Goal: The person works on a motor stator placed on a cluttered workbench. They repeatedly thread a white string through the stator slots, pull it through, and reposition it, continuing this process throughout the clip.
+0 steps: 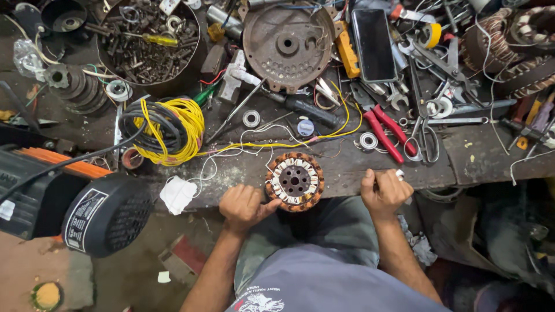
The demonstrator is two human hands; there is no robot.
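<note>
Wound stator (294, 181) sits at the workbench (347, 173) near edge; left hand (244, 206) grips its rim, steadying it upright-faced; right hand (384, 193) clenched around a small pale object, braced on the edge.

A repair workshop: workbench (347, 173) strewn with pliers (388, 132), wire coils (173, 127).

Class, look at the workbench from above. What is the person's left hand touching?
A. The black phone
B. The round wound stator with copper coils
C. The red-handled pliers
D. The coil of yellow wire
B. The left hand rests against the edge of the round wound stator at the bench's front, while the right hand is closed in a fist further along the bench edge, apart from it.
</note>
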